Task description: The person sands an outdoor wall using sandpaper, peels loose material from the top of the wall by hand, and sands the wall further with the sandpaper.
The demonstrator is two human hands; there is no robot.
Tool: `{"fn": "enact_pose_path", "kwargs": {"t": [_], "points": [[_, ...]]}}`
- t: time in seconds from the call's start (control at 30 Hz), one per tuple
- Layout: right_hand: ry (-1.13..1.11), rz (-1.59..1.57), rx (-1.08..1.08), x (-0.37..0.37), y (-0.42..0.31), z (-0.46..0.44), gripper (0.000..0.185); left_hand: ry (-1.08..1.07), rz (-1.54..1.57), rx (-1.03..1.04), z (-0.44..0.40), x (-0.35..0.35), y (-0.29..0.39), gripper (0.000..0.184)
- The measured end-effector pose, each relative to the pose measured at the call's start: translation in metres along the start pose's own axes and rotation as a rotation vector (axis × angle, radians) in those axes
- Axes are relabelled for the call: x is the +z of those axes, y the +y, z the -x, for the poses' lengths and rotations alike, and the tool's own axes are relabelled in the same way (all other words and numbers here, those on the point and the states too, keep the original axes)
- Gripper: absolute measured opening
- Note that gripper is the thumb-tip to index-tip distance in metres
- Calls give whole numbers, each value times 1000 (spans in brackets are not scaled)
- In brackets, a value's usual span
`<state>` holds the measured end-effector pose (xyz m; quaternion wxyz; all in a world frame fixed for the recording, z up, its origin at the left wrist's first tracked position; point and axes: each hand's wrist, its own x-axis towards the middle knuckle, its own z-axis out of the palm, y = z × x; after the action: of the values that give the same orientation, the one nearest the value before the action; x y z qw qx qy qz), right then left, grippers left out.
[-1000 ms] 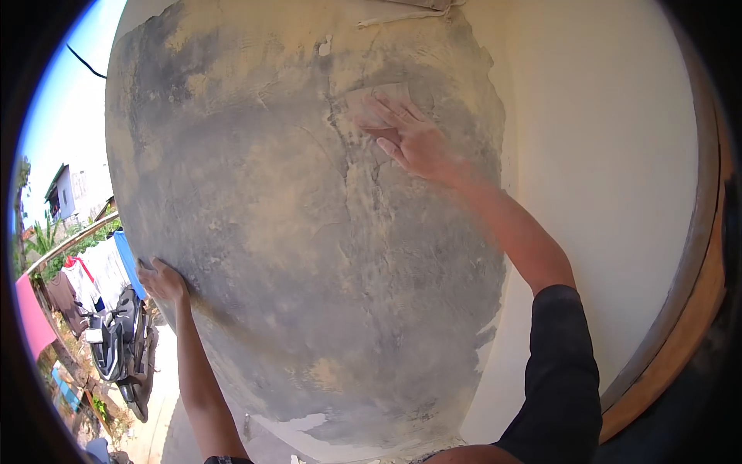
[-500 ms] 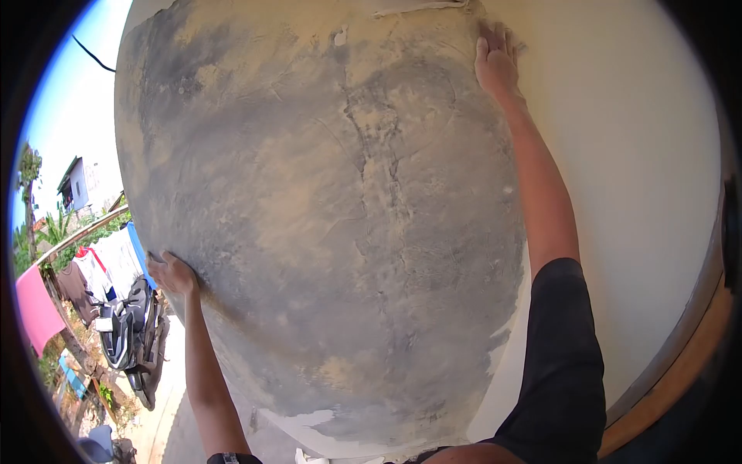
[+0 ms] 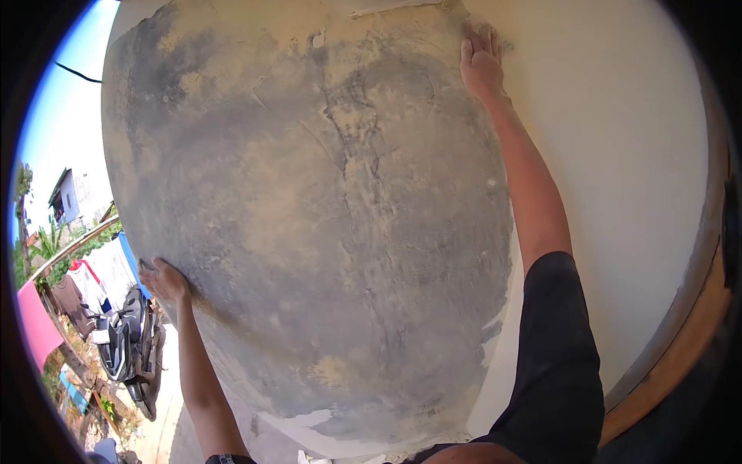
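Note:
A large wall fills the middle of the head view, grey and patchy with tan smears and a rough vertical crack. High up, my right hand rests against it where the grey plaster meets a smooth cream-coloured area. Its fingers are stretched out and a little apart, pale with dust; whatever may lie under the palm is hidden. My left hand leans on the wall's left edge, low down, with thumb and fingers spread and nothing seen in it.
Outside to the left are a parked motorbike, hanging laundry, a pink cloth and a house. A curved wooden edge borders the lower right. Pale ragged patches show at the wall's bottom.
My right hand, blurred before, now shows sharply at nearly the same spot on the wall. My left hand stays at the edge. The whole view has shifted slightly.

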<state>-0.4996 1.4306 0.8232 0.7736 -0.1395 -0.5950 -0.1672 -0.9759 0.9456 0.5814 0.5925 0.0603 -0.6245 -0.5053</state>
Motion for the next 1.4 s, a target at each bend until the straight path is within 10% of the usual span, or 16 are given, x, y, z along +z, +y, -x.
{"fn": "enact_pose_path", "kwargs": {"t": [0.23, 0.5, 0.77, 1.03, 1.27, 1.4], "points": [[-344, -39, -153, -69, -55, 176, 43, -5, 33, 4, 8, -4, 0, 54], [-120, -67, -82, -17, 11, 7, 44, -18, 57, 34, -1, 6, -14, 56], [-466, -52, -142, -94, 0, 182, 43, -54, 26, 12, 1, -3, -3, 57], [-399, -24, 23, -44, 3, -17, 51, -57, 57, 21, -1, -4, -4, 57], [-402, -34, -86, -97, 9, 183, 42, -110, 93, -31, 7, -21, 16, 58], [-326, -84, -86, -78, 15, 132, 42, -42, 41, 24, 1, -2, -5, 58]]}}
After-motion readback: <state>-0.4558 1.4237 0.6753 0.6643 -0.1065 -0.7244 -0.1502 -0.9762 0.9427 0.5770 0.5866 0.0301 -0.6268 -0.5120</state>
